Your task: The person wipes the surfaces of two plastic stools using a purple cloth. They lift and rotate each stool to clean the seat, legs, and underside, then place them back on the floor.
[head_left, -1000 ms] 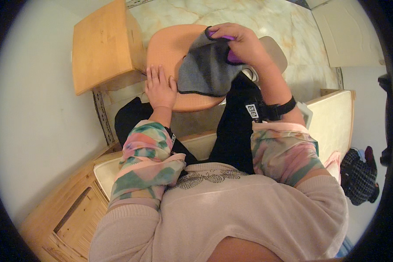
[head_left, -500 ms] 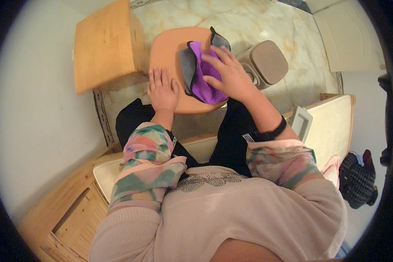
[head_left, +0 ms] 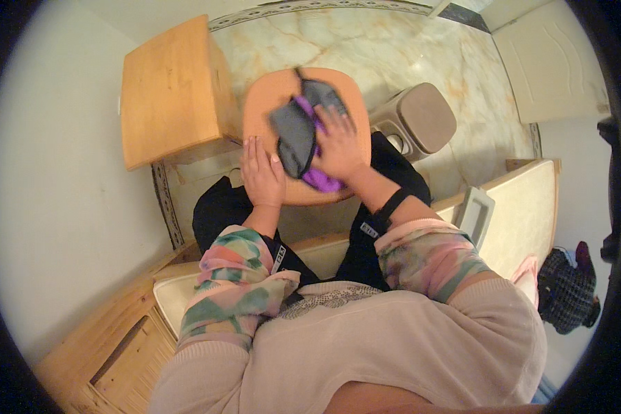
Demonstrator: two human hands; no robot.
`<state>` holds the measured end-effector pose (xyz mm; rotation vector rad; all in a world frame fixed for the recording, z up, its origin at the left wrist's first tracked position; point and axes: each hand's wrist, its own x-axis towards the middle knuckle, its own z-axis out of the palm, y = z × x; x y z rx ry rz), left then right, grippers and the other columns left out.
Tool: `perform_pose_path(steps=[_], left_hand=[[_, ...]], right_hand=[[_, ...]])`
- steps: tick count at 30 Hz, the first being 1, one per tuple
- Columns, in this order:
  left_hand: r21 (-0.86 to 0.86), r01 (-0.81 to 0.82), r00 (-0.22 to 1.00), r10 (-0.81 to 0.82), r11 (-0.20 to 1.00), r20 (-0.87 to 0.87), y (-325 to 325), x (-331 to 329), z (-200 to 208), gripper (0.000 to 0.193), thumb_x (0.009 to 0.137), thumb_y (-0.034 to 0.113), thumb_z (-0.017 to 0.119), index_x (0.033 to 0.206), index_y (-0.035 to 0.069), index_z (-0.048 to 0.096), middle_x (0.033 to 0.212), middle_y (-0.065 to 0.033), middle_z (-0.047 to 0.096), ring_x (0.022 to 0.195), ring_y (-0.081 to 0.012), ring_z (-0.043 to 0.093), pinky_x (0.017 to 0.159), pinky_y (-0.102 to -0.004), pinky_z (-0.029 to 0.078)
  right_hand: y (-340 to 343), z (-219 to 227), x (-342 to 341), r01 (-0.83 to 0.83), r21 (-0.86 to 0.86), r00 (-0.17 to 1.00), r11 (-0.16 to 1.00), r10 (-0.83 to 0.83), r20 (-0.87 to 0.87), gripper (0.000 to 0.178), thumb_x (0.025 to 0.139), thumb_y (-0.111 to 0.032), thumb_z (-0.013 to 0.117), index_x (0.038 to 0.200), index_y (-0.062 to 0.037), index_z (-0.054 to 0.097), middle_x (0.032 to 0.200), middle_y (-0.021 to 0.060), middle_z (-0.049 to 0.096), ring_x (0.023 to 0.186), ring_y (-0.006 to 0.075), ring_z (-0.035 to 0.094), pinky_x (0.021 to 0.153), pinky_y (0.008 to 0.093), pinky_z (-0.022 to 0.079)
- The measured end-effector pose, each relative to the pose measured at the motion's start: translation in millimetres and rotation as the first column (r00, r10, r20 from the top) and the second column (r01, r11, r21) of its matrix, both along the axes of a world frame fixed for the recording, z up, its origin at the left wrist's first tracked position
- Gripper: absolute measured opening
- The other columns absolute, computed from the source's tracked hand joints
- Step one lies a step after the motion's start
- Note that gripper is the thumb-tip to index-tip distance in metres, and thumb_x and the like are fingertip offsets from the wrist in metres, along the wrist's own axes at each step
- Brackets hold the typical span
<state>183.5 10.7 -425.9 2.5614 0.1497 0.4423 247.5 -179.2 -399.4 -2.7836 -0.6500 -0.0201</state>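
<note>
A crumpled cloth (head_left: 294, 132), grey on one face and purple on the other with a dark edging, lies near the middle of a rounded orange seat (head_left: 261, 100) in front of the person's knees. The right hand (head_left: 338, 146) rests palm down over the cloth's right part, its fingers (a little blurred) stretched out and apart rather than curled round the fabric, while purple folds show beside and below it. The left hand (head_left: 263, 178) lies flat on the seat's near left edge, fingers extended and close together, the thumb just beside the grey part of the cloth; I cannot tell whether they touch. A black strap (head_left: 392, 207) circles the right wrist. To the left of the seat stands a pale wooden cabinet (head_left: 165, 96), and to the right a brown lidded bin (head_left: 428, 117) on the marbled floor (head_left: 428, 55)
</note>
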Motion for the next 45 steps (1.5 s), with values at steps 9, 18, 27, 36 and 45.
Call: perform_pose_path(steps=[9, 18, 27, 36, 45], left_hand=[[-0.096, 0.002, 1.000, -0.002, 0.995, 0.007, 1, -3, 2, 0.052, 0.094, 0.025, 0.045, 0.137, -0.004, 0.043, 0.141, -0.0228, 0.044, 0.133, -0.0400, 0.040, 0.111, -0.0478, 0.030], [-0.325, -0.074, 0.987, 0.115, 0.943, 0.108, 4, -7, -9, 0.052, 0.098, 0.031, 0.041, 0.137, -0.003, 0.042, 0.134, -0.0284, 0.046, 0.125, -0.0453, 0.044, 0.107, -0.0487, 0.033], [-0.858, -0.327, 0.939, 0.240, 0.397, -0.246, 39, -11, -81, 0.058, 0.102, 0.042, 0.028, 0.126, -0.003, 0.056, 0.124, -0.0215, 0.058, 0.116, -0.0328, 0.053, 0.102, -0.0406, 0.037], [-0.763, -0.606, 0.789, 0.053, 0.227, -0.612, 48, 8, -33, 0.056, 0.103, 0.044, 0.035, 0.128, -0.001, 0.054, 0.123, -0.0109, 0.062, 0.111, -0.0229, 0.059, 0.095, -0.0354, 0.045], [-0.816, -0.542, 0.835, -0.021, -0.201, -0.549, 60, 42, -70, 0.051, 0.100, 0.040, 0.046, 0.118, -0.006, 0.058, 0.112, -0.0149, 0.066, 0.094, -0.0272, 0.066, 0.082, -0.0402, 0.054]], right_hand=[[2, 6, 107, 0.299, -0.101, 0.945, 0.949, -0.309, -0.108, 0.071, 0.075, -0.045, 0.062, 0.131, -0.0012, 0.056, 0.156, 0.0127, 0.027, 0.143, 0.0385, 0.025, 0.115, 0.0562, 0.019], [82, 6, 63, -0.219, -0.091, 0.971, 0.971, 0.208, -0.114, 0.068, 0.072, -0.041, 0.063, 0.128, -0.0026, 0.058, 0.152, 0.0109, 0.035, 0.143, 0.0368, 0.026, 0.114, 0.0590, 0.020], [12, 23, -93, -0.180, -0.026, 0.970, 0.983, 0.173, -0.169, 0.058, 0.070, -0.029, 0.068, 0.120, -0.0014, 0.061, 0.150, 0.0135, 0.035, 0.142, 0.0366, 0.027, 0.113, 0.0589, 0.022], [-88, -19, -71, 0.531, 0.458, 0.827, 0.713, -0.319, -0.463, 0.076, 0.079, -0.033, 0.070, 0.138, 0.0048, 0.041, 0.143, 0.0252, 0.040, 0.129, 0.0392, 0.042, 0.110, 0.0400, 0.034], [-120, -96, 9, 0.931, 0.327, 0.344, -0.159, 0.091, -0.935, 0.071, 0.092, -0.056, 0.055, 0.134, 0.0005, 0.049, 0.127, 0.0126, 0.059, 0.112, 0.0265, 0.058, 0.097, 0.0400, 0.045]])
